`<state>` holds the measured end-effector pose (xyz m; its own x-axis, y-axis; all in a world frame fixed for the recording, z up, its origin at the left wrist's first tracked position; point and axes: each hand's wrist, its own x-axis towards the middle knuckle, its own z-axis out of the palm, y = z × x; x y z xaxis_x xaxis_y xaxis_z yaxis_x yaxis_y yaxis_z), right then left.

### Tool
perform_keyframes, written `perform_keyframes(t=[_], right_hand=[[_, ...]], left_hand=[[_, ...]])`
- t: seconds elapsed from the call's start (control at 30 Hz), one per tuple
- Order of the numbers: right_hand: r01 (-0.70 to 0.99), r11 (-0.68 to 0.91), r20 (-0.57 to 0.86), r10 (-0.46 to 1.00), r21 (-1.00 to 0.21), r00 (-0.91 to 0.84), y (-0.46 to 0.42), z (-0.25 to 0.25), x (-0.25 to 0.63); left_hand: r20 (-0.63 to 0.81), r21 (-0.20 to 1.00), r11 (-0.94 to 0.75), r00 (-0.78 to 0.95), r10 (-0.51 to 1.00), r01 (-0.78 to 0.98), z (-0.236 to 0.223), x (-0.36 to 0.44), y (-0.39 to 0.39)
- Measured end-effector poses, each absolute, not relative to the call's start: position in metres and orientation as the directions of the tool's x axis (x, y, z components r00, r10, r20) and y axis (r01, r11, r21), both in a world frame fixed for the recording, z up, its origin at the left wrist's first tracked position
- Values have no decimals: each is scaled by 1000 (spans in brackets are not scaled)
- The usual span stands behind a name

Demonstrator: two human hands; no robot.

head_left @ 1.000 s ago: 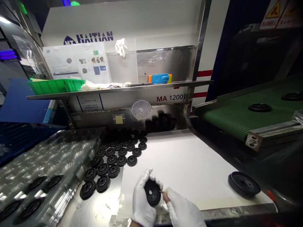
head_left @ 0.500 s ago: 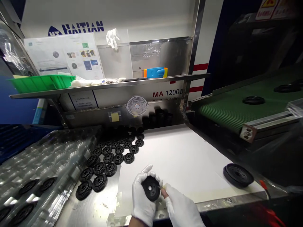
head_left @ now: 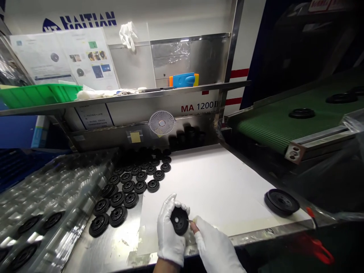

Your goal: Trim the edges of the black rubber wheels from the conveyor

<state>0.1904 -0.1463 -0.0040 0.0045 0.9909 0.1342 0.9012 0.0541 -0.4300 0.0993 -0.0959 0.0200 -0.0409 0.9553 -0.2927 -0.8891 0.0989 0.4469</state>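
Observation:
My left hand, in a white glove, is wrapped round a round black plastic wheel held upright above the table's front edge. My right hand, also gloved, pinches a small thin tool whose tip touches the wheel's right rim. Several matching black wheels lie in rows on the steel table to the left. A larger black disc rests on the white sheet at the front right.
A clear plastic blister tray with a few black wheels fills the left. A shelf holds a green bin and a blue-orange object. A small white fan sits at the back. A green conveyor carries black discs at right.
The view has shifted so everything sits lower-left to upper in frame; my hands keep the same hold on the wheel and tool, with the wheel turned slightly.

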Motion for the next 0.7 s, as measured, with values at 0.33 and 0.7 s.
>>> perform_keyframes(t=[0.33,0.7], right_hand=[[906,38,124,992,-422,17,-149,-8,191],[884,46,111,994,-466,6,-143,-2,196]], left_hand=[[-288,469,89,-58,956,-879,18,103,-97],[-352,438,316,162,922,-842,16,96,-97]])
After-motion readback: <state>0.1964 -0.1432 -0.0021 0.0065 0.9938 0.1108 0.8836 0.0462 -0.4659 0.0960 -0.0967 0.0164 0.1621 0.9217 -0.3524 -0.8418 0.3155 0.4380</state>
